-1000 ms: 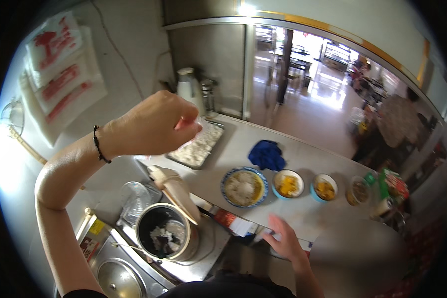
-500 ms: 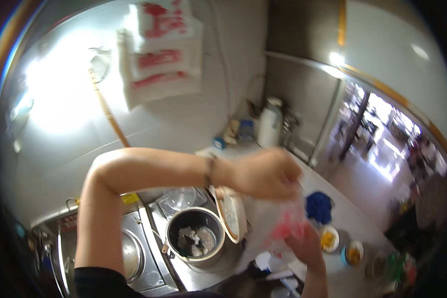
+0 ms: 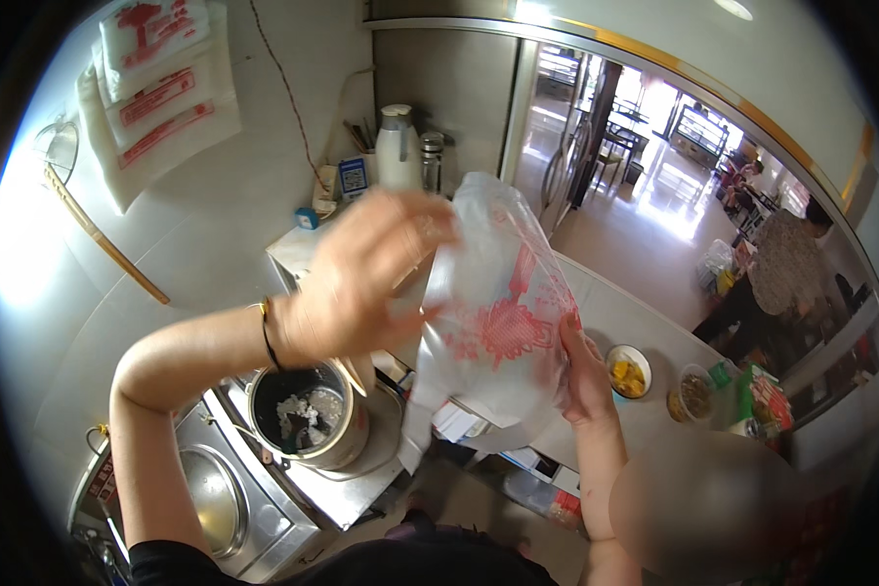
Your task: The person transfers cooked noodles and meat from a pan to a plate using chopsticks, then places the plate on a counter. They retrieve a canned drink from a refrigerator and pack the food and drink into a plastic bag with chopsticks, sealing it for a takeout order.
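Observation:
In front of me hangs a clear plastic bag (image 3: 503, 283) with a red print. My right hand (image 3: 588, 376) grips its right side, thumb over the film. My left hand (image 3: 361, 269) is raised at the bag's left edge, smeared by motion. Its fingers and thumb are apart, with nothing seen between them. Below my left forearm stands a rice cooker (image 3: 337, 439), its lid raised on the right side and partly hidden by my hand. White rice (image 3: 313, 415) lies in the dark inner pot, with a dark utensil-like shape in it.
A stove with a round metal lid (image 3: 210, 498) is at lower left. Along the counter stand a bowl of yellow food (image 3: 627, 373), a plastic tub (image 3: 691, 396) and a white thermos jug (image 3: 397, 146). Bags and a strainer hang on the wall. A person (image 3: 786, 254) is beyond the opening.
The view has swung right. My left hand has come away from my right, its fist now loosened and fingers apart. The bag, bunched before, now hangs spread out from my right hand.

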Available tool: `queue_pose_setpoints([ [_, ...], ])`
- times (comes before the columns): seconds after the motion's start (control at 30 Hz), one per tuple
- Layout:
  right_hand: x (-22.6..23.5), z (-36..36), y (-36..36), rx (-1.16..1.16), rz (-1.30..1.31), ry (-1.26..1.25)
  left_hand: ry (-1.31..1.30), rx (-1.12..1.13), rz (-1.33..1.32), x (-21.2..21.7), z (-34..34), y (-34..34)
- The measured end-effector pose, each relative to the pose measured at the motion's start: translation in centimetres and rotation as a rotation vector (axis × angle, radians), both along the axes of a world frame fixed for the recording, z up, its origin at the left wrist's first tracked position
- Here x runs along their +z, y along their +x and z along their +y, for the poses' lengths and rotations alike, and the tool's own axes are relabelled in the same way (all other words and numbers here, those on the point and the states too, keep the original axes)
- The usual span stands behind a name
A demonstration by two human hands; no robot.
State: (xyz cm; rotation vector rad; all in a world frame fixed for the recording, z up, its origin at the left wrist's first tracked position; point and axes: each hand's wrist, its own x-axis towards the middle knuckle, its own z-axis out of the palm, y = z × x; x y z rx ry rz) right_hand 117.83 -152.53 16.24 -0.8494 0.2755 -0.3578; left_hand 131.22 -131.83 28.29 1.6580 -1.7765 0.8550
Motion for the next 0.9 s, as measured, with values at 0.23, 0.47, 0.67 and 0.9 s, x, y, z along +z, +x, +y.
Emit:
queue_pose_setpoints([
  [0.23,-2.2,-5.5,-8.0,-0.042,0.071,0.002,0.057,0.054,-0.479,-8.4,-9.1,-11.5],
  [0.47,-8.6,-13.2,-20.8,0.021,0.190,0.211,0.583,-0.164,-0.127,-14.4,-16.4,-21.3],
  [0.67,-9.6,-16.6,-28.9,-0.098,-0.186,0.346,0.892,-0.315,1.182,-21.2,-22.4,-28.5],
  [0.9,-12.9,-17.8,-34.7,-0.556,0.161,-0.619,0.736,-0.214,1.916,-23.5,-26.8,-34.0],
])
